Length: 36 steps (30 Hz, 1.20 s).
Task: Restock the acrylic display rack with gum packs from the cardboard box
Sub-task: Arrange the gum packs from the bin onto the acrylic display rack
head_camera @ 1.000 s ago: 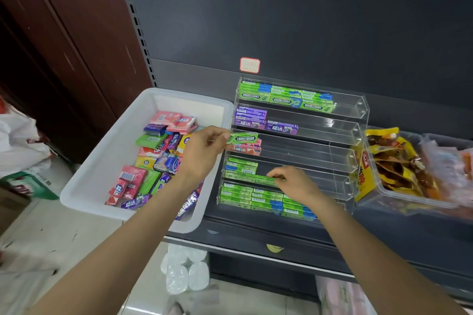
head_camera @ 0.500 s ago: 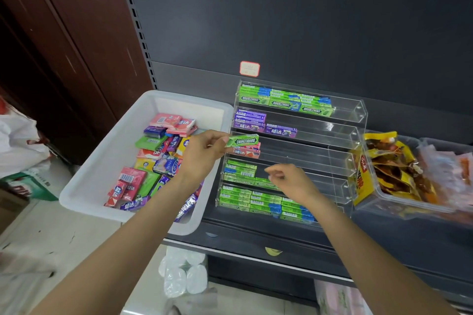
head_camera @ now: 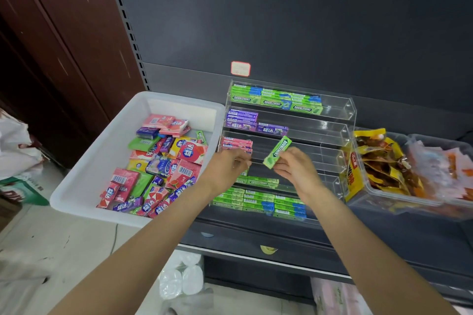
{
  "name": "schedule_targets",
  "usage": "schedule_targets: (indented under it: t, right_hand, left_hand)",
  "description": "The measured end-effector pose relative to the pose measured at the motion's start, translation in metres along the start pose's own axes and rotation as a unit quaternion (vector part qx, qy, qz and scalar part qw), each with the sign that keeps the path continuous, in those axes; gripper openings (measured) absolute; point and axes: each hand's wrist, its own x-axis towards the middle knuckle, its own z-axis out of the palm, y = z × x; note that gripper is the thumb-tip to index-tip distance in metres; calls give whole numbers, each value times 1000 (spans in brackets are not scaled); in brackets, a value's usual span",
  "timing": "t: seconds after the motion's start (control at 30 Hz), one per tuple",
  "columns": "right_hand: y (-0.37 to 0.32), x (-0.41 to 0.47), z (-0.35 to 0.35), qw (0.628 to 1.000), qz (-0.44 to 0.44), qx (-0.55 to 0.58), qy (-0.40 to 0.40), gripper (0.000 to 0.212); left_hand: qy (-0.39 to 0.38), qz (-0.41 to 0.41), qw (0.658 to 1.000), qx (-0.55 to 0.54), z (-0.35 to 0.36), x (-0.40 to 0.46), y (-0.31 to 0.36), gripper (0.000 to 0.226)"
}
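1. The dark shelf [head_camera: 384, 233] carries everything here, from a white bin on the left to clear snack tubs on the right.
2. The white plastic bin [head_camera: 102, 161] holds a loose heap of gum packs [head_camera: 163, 163] in pink, purple, green and yellow.
3. The acrylic display rack [head_camera: 332, 123] stands just right of the bin, with five stepped tiers: green Doublemint packs [head_camera: 276, 102] on top, purple packs [head_camera: 243, 120] below, pink packs [head_camera: 236, 142] on the third tier's left end, and more green packs on the two lowest tiers.
4. The clear tub [head_camera: 378, 197] beside the rack holds yellow-and-brown snack bags.
5. The right hand [head_camera: 294, 169] has its grip pinched on the lower end of a green Doublemint pack [head_camera: 277, 152], tilted in front of the third tier.
6. The left hand [head_camera: 227, 169] sits just left of it, fingers curled near the pink packs; whether that grip has anything in it, I cannot tell.
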Motion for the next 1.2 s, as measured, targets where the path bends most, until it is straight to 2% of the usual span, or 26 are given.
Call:
schedule_targets:
  t: [0.07,0.17,0.23,0.3,0.47,0.6,0.67,0.83,1.2]
  right_hand:
    - [1,5,-14,979,-52,-194,36,5]
    - [4,6,-27,868,-137,-477,13,18]
    - [9,4,-27,807,-160,-569,-3,22]
    - [15,5,-25,777,-170,-606,-5,22]
    - [28,12,-18,787,-181,-590,6,23]
    - [36,20,-13,824,-144,-546,-56,22]
    - [39,22,-12,828,-137,-537,-84,24]
    - [38,20,-8,819,-117,-549,-120,44]
    - [36,20,-3,792,-126,-586,-118,49]
  left_hand:
    - [-24,22,992,123,1,1,-6,33]
    - [-100,46,962,251,6,2,-15,46]
    - [-136,47,941,306,10,2,-21,52]
    - [-148,47,928,338,13,2,-27,56]
    - [-144,62,908,389,16,-1,-33,59]
    - [-134,71,896,417,19,-3,-35,60]
    - [-129,71,897,418,20,-3,-36,60]
    - [-132,63,902,406,20,-1,-34,58]
    - [-126,43,920,369,18,0,-31,54]
